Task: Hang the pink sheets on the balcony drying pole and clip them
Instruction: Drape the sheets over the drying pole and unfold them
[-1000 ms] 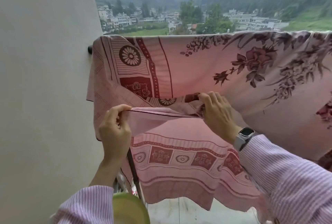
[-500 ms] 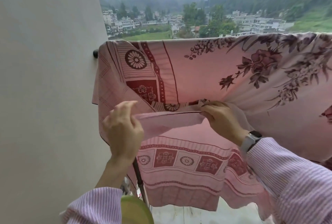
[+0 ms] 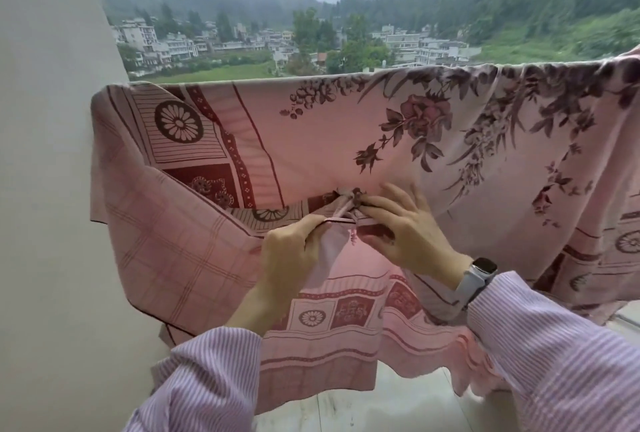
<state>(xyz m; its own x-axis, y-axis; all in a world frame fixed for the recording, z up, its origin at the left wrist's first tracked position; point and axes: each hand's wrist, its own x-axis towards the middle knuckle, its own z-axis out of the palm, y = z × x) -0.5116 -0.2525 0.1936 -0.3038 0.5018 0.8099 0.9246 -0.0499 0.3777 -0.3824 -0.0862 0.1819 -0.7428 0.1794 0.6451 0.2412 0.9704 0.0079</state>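
with the pink sheet (image 3: 346, 126) draped over the pole across mid frame, left hand (image 3: 294, 251) pinching its folded edge, right hand (image 3: 401, 227) gripping the bunch: best pulled taut before clipping.

Count it up: one pink sheet (image 3: 346, 140) over the rail, though whether a second hangs with it is hard to tell. Two hands on it, the left hand (image 3: 291, 251) and the right hand (image 3: 398, 227). Two striped sleeves (image 3: 554, 355), one wristwatch (image 3: 479, 275), one white wall (image 3: 45, 189).
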